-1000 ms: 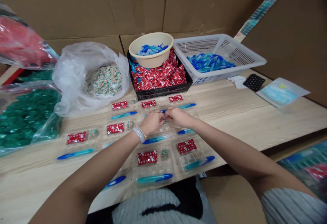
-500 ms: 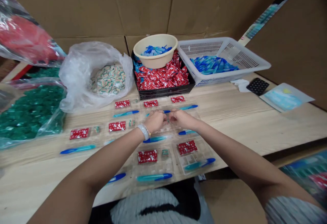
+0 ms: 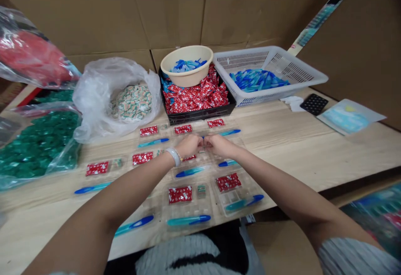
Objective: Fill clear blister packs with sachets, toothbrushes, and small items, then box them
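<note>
My left hand (image 3: 189,146) and my right hand (image 3: 219,145) meet over the middle of the clear plastic trays, fingertips drawn together. Anything pinched between them is too small or hidden to make out. Partly covered below my left hand is a red printed packet (image 3: 189,158), with a blue pen-shaped tool (image 3: 190,171) in front of it. Nearer me, one clear tray (image 3: 205,204) holds a red packet (image 3: 180,194), a small striped piece (image 3: 201,190) and a blue tool (image 3: 189,220). Beside it, another tray has a red packet (image 3: 228,182) and a blue tool (image 3: 244,203).
Behind the trays stand a plastic bag (image 3: 94,95) of striped pieces, a black box (image 3: 200,117) of red packets, a cream basin (image 3: 184,78) and a white basket (image 3: 278,87) of blue tools. Green pieces (image 3: 40,141) lie bagged left. A black dotted pad (image 3: 314,104) lies right.
My two hands stay together over the same trays, fingertips slightly closer. More of the red packet below my left hand shows. The whole view has shifted a little.
</note>
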`<act>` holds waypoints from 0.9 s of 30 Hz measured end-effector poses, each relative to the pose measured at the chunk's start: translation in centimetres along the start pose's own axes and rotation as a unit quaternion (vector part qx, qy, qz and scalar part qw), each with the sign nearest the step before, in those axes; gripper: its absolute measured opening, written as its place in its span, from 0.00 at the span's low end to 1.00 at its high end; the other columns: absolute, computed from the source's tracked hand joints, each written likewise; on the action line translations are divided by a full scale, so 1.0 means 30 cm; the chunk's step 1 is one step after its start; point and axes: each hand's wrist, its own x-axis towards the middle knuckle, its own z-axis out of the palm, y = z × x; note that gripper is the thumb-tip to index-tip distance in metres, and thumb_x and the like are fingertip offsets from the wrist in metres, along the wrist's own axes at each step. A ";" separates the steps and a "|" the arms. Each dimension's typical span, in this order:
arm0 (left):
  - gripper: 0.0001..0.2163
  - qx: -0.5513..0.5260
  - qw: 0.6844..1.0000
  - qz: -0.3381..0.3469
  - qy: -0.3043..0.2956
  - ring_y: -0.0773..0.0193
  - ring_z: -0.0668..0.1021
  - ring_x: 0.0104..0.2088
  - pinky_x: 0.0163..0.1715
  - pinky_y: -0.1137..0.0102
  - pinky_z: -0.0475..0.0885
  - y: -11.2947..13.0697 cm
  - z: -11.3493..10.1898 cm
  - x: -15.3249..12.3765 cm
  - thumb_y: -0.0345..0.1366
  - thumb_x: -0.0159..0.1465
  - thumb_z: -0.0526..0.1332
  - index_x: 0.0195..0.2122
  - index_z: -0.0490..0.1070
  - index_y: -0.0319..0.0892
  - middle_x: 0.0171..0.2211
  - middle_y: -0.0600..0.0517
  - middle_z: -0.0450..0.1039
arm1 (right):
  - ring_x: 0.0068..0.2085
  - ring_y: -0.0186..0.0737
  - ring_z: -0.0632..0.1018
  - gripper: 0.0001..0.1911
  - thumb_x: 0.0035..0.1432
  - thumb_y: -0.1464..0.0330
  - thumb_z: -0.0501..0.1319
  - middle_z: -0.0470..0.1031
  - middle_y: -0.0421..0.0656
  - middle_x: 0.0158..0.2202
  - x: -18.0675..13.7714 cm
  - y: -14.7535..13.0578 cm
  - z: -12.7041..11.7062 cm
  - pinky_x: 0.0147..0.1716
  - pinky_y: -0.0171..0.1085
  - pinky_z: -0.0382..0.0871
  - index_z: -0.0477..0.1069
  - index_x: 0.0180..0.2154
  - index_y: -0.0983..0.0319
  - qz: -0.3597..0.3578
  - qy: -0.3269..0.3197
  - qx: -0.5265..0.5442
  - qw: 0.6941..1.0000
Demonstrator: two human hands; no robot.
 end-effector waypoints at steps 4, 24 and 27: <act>0.07 -0.015 0.997 0.027 0.070 0.68 0.71 0.29 0.32 0.75 0.64 -0.007 0.017 -0.038 0.30 0.57 0.53 0.30 0.71 0.40 0.29 0.52 0.70 | 0.28 0.33 0.67 0.07 0.45 0.79 0.55 0.67 0.41 0.25 -0.001 0.001 0.004 0.29 0.30 0.57 0.69 0.26 0.65 -0.001 0.009 0.006 1.000; 0.09 -0.052 0.974 -0.048 0.216 0.68 0.72 0.34 0.36 0.75 0.66 -0.174 -0.106 -0.186 0.32 0.60 0.53 0.32 0.73 0.39 0.32 0.50 0.72 | 0.29 0.35 0.68 0.08 0.51 0.76 0.50 0.67 0.41 0.24 0.126 -0.175 -0.077 0.30 0.32 0.60 0.65 0.25 0.63 -0.054 0.099 0.037 0.993; 0.10 -0.052 0.950 -0.170 0.257 0.69 0.72 0.31 0.34 0.75 0.65 -0.380 -0.242 -0.227 0.35 0.59 0.54 0.30 0.73 0.38 0.28 0.52 0.73 | 0.29 0.34 0.69 0.07 0.52 0.75 0.52 0.68 0.41 0.25 0.328 -0.334 -0.129 0.31 0.31 0.60 0.66 0.25 0.63 -0.105 0.132 0.041 0.985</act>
